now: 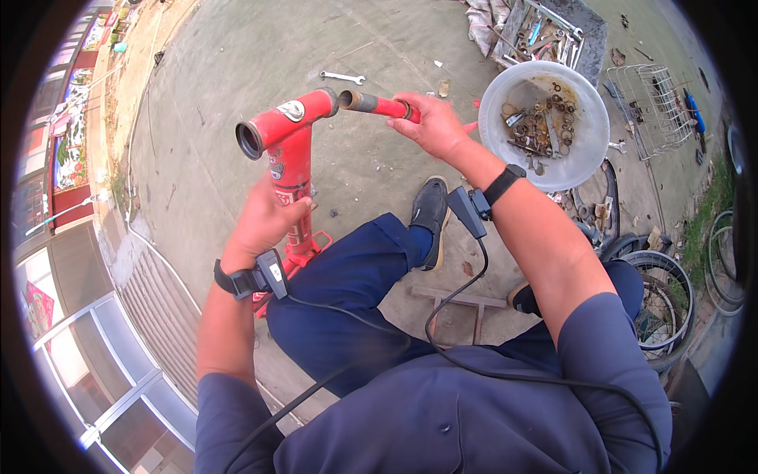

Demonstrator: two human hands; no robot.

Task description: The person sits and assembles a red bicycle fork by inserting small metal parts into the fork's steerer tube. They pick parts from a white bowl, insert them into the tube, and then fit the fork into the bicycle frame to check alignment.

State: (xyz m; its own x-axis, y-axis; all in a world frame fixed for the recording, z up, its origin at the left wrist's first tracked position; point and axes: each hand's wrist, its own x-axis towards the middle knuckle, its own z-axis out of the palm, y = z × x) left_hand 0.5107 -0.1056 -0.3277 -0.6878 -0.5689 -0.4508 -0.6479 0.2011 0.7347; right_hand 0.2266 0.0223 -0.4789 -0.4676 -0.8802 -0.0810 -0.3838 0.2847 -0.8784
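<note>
Left of the knees, the left hand (264,217) wraps a red bicycle frame (288,146); the right hand (433,125) closes on a red tube (379,104), seemingly beside its head tube.

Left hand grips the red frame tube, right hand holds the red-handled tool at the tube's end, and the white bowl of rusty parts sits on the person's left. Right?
Not quite. The head view shows the bowl on the person's right, beyond the right hand. The rest holds: left hand on the frame tube, right hand holding the tool.

Soft even daylight, sharp centre, fisheye-bent edges
</note>
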